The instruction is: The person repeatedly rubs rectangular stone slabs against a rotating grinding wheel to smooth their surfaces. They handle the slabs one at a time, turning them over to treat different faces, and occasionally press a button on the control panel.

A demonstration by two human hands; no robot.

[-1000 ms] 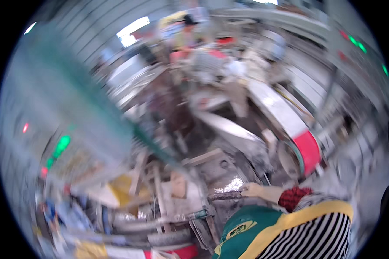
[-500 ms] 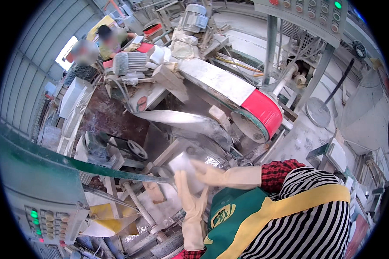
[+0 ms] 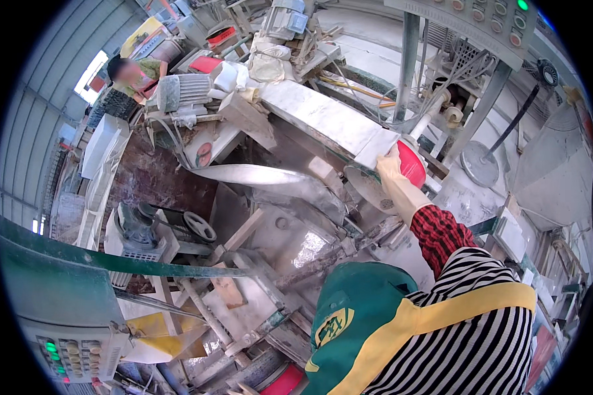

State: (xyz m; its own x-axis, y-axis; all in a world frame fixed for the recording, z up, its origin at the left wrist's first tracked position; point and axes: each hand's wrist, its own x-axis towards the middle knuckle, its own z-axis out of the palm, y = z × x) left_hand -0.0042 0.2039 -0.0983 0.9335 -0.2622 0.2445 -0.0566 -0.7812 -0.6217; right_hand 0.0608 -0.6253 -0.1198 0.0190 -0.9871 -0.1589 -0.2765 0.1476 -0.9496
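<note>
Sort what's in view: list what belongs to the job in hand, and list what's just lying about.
In the job:
- right hand in a cream rubber glove, laid on the slab's near end
- long white stone slab on the machine
- red round wheel just behind that hand

Lying about:
- grey ribbed electric motor
- small black handwheel
- grey control panel with green buttons

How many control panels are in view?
2: the lower-left panel under the green beam, and the top-right panel on grey posts. Machinery may hide others.
</note>
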